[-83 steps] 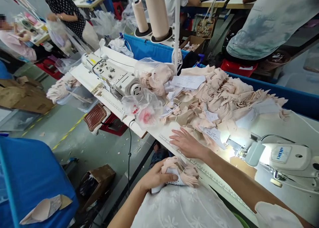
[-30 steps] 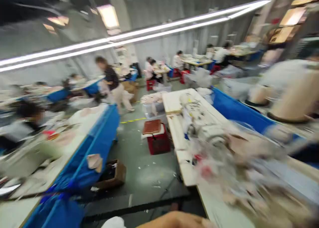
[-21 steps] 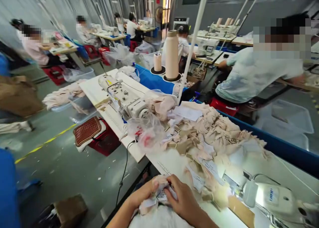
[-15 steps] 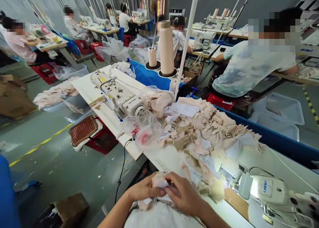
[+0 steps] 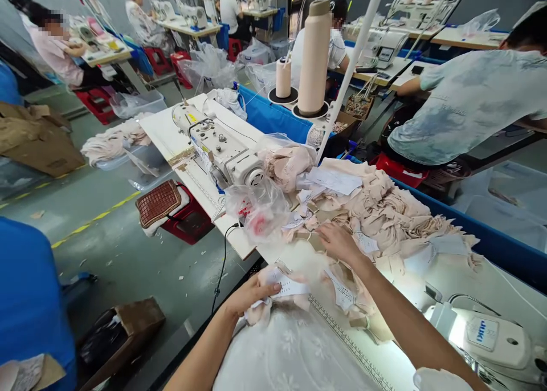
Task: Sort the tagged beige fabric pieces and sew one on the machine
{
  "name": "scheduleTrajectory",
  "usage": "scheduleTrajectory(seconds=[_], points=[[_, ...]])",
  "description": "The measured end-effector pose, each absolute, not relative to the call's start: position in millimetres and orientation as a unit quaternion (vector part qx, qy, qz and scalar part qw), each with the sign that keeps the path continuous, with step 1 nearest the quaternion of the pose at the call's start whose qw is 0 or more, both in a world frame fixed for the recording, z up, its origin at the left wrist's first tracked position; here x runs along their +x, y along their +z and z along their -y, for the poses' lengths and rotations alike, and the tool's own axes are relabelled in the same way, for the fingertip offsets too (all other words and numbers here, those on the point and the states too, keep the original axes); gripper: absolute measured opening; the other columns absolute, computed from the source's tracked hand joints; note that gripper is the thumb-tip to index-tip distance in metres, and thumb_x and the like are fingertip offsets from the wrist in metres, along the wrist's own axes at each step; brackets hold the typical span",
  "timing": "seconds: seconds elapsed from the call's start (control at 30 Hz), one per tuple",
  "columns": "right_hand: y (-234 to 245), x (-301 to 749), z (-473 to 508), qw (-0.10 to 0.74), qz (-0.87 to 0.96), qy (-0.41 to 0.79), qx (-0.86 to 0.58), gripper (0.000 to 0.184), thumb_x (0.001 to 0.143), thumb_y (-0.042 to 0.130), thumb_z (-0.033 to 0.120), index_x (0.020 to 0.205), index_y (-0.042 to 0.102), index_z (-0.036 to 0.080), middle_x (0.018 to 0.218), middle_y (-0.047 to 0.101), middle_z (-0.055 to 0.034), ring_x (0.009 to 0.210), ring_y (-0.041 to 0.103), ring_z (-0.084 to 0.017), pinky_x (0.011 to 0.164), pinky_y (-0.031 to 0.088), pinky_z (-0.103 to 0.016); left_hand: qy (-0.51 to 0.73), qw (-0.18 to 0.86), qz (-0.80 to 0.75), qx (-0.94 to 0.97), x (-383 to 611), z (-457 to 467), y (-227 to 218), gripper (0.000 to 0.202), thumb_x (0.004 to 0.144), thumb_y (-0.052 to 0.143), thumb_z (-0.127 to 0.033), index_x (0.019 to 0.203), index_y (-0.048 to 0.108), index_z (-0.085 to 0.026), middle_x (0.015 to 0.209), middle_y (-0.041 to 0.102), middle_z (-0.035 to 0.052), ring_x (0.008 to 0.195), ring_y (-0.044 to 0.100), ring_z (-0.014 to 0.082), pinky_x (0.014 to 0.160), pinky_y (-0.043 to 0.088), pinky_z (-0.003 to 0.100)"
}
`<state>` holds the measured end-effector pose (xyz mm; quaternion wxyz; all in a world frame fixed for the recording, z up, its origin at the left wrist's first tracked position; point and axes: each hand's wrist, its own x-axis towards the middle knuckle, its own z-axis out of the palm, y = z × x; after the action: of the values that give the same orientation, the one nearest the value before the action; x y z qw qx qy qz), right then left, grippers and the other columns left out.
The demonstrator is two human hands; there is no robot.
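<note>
Broadly, sat tight against a long white bench point(image 5: 164, 131), backed by a blue cloth wall point(image 5: 273, 114). Faced a wide heap of beige cut pieces point(image 5: 384, 214) sprawled over the bench's middle, loose and tangled, with printed paper slips point(image 5: 333, 180) mixed through. Had one sewing machine point(image 5: 217, 146) beyond the heap to the left and a second, lamp-lit machine point(image 5: 491, 337) close at the right, hemming the free space into a narrow strip along the ruler tape point(image 5: 342, 337) at the near edge. Looked past a slanting white pole point(image 5: 350, 72), a tall thread cone point(image 5: 314, 55) and a crumpled plastic bag point(image 5: 258, 208) crowding the heap's left end. Held the left hand point(image 5: 248, 294) low at the bench edge, over a white lace garment point(image 5: 290, 351) on the lap, with fingers closed round a small bundle of pieces point(image 5: 277, 285) topped with a slip, probably pinched so as to hold the stack together. Laid the right hand point(image 5: 339, 243) on the heap's near fringe, forward of the bundle; could not tell whether those fingers gripped anything or merely pressed flat.
</note>
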<state>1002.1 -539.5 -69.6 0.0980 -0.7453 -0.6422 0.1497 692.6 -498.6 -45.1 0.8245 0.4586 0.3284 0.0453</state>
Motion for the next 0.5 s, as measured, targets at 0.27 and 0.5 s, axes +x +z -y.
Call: scheduleTrajectory(seconds=[0.27, 0.5], points=[[-81.0, 1001.9, 523.2, -0.021, 0.727, 0.123, -0.675, 0.043, 0.082, 0.059, 0.000, 0.122, 0.061, 0.014, 0.121, 0.060, -0.0157, 0.112, 0.053, -0.033, 0.093, 0.045, -0.041, 0.033, 0.813, -0.288, 0.505, 692.6, 508.7, -46.1, 0.075, 0.068, 0.086, -0.050, 0.126, 0.053, -0.017, 0.114, 0.064, 0.0088, 0.106, 0.059, 0.0259, 0.093, 0.045, 0.036], [-77.5, 1010.4, 515.6, 0.023, 0.716, 0.194, -0.670, 0.025, 0.067, 0.070, 0.000, 0.085, 0.067, 0.017, 0.094, 0.067, -0.0105, 0.101, 0.060, -0.032, 0.087, 0.045, -0.036, -0.014, 0.782, -0.265, 0.563, 694.1, 512.7, -37.4, 0.077, 0.067, 0.087, -0.044, 0.128, 0.048, -0.016, 0.127, 0.058, 0.0123, 0.117, 0.054, 0.0297, 0.101, 0.041, 0.040]])
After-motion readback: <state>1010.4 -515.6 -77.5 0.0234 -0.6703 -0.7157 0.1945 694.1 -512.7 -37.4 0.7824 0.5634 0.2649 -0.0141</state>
